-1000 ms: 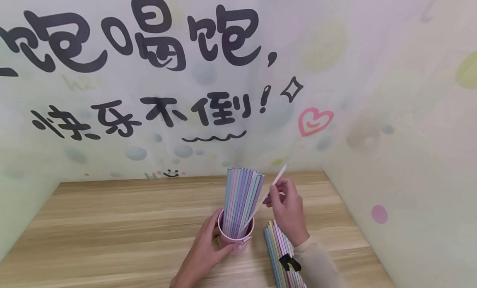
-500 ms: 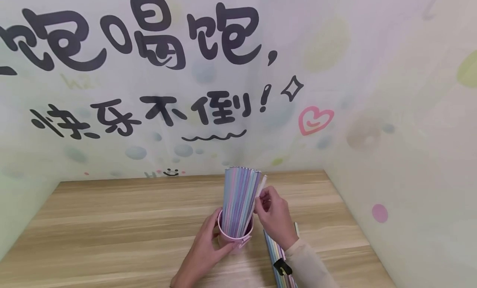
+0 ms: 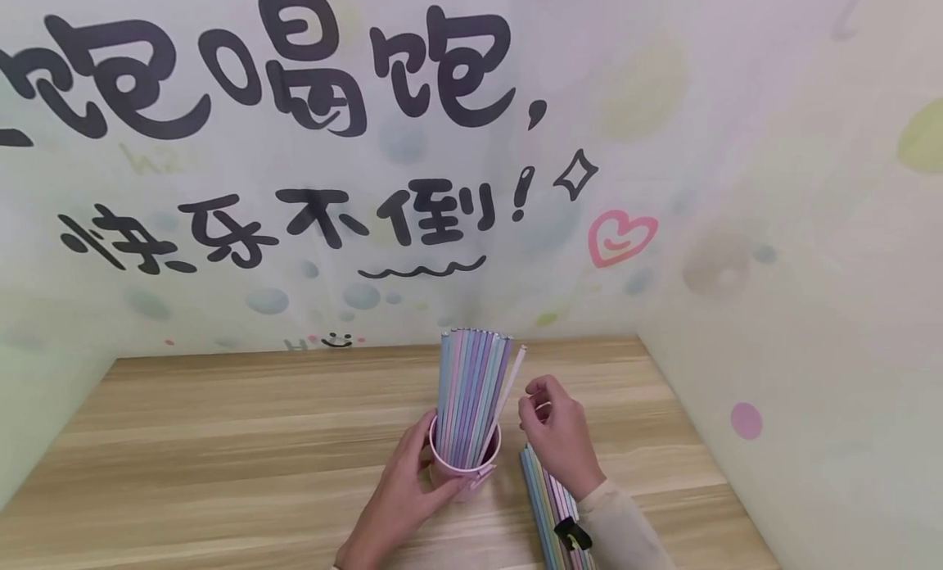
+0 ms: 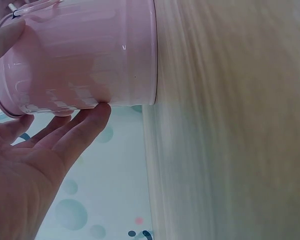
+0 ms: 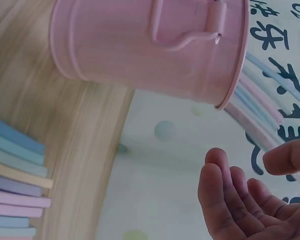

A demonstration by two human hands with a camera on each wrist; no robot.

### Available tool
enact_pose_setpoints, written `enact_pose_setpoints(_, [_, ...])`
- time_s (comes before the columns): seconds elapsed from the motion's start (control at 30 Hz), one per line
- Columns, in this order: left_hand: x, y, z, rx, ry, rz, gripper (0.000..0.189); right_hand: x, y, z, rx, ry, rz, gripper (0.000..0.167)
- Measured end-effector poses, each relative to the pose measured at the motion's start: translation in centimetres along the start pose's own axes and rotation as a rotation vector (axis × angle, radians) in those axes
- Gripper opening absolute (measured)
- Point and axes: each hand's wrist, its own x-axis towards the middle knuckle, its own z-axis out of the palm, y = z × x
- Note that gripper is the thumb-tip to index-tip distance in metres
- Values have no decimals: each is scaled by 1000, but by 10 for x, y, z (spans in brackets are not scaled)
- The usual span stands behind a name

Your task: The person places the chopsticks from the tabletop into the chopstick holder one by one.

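Note:
A pink pail point(image 5: 114, 45) with a wire handle stands on the table, holding a bunch of slim pastel sticks point(image 3: 471, 394) that look like pencils. One pale pink stick point(image 3: 508, 390) leans apart at the bunch's right side. My left hand point(image 3: 405, 488) grips the pail, thumb near the rim at the front and fingers along the far side, as the left wrist view shows on the pail wall point(image 4: 79, 55). To the right, my right hand point(image 3: 557, 431) hovers with nothing in its loosely bent fingers. Below it lies a row of more pastel sticks point(image 5: 17, 192).
Wood-grain tabletop point(image 3: 258, 455) stretches left of the pail. A printed back wall point(image 3: 309, 300) and a pale side wall point(image 3: 796, 324) border it. A small black piece point(image 3: 573, 534) sits at my right sleeve point(image 3: 626, 529).
My right hand lowered the pale pink stick into the pail, let go of it, and drew back to the right. The left hand stays on the pail.

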Motion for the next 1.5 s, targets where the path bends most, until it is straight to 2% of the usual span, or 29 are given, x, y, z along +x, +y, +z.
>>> enact_pose_setpoints(0.2, [1, 0, 0, 4, -6, 2, 97, -4, 20, -13, -96, -3, 80, 6])
enact_pose_setpoints(0.47, [1, 0, 0, 9, -13, 5, 97, -15, 51, -36, -227, -55, 233, 9])
enact_pose_setpoints(0.8, [1, 0, 0, 25, -4, 4, 98, -31, 89, -57, -351, -113, 312, 7])
enact_pose_setpoints(1.0, [0, 0, 0, 21, 6, 3, 98, -40, 99, -60, -420, -174, 350, 8])
enact_pose_setpoints(1.27, [0, 2, 0, 28, -8, -9, 97, -47, 104, -58, -473, -179, 301, 10])
enact_pose_setpoints(1.5, [0, 2, 0, 17, -7, -7, 98, -48, 101, -59, -509, -178, 372, 11])
